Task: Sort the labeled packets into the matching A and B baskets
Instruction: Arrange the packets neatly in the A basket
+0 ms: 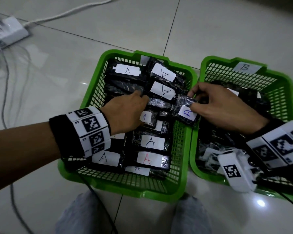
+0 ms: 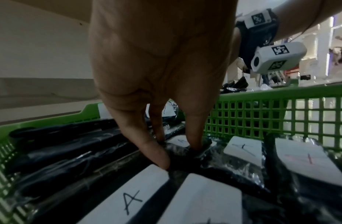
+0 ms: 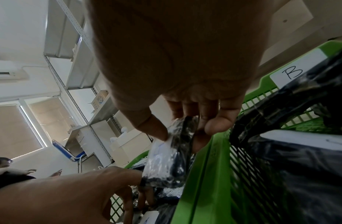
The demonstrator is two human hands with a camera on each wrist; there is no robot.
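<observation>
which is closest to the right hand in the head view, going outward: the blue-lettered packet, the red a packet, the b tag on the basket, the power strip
1. blue-lettered packet: pinched in the right hand, above the rims where the baskets meet.
2. B tag: far rim of the right basket.
3. red A packet: near end of the left basket.
4. power strip: on the floor, far left.

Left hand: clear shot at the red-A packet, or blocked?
Probably clear. The red-A packet lies uncovered on top of the A basket, near the left hand, which is pressing into packets further in.
</observation>
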